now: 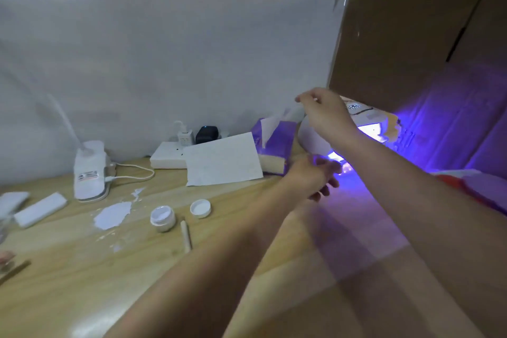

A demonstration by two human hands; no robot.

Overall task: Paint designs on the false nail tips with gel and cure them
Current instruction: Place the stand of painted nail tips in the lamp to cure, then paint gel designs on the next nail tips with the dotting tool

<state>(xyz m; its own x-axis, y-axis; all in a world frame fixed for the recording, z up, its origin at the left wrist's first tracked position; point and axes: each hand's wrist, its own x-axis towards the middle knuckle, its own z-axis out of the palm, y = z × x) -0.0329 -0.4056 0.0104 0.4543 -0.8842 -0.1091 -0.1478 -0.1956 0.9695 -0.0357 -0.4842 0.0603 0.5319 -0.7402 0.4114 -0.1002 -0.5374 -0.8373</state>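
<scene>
Two hands (326,115) (312,173) | wooden table (82,269) | white wall (192,49) | purple-lit cardboard (425,63)

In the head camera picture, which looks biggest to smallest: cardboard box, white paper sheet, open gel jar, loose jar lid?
1. cardboard box
2. white paper sheet
3. open gel jar and jar lid: look about alike, so unranked.

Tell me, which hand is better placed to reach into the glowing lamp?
Probably the left. The left hand is low, right at the lamp's violet-lit mouth. The right hand is raised above the lamp with its fingertips pinched together, so it would have to come down first.
</scene>
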